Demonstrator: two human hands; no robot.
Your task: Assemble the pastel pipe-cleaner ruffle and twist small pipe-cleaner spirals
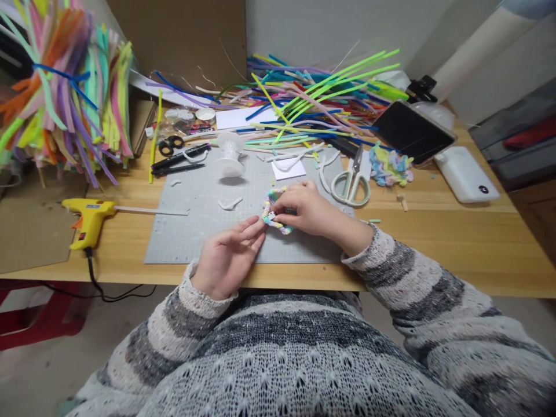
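A small pastel ring of twisted pipe cleaners (284, 229) lies on the grey cutting mat (182, 240). My left hand (230, 252) rests palm-up beside it, fingers stretched out and their tips touching the ring's left edge. From the right, my right hand (310, 208) reaches over the ring, thumb and fingers pinched on a small white piece (271, 215) at its left side. The fingers hide part of the ring. Green-handled scissors (351, 185) lie just beyond my right wrist. A short white pipe cleaner piece (230, 204) is on the mat farther left.
A yellow glue gun (89, 223) lies at the left with its cord over the table edge. Behind the mat are a clear thread spool (230, 155), pens (182, 156) and piled pipe cleaners (313, 95). A phone (412, 133) and white power bank (467, 174) are at the right.
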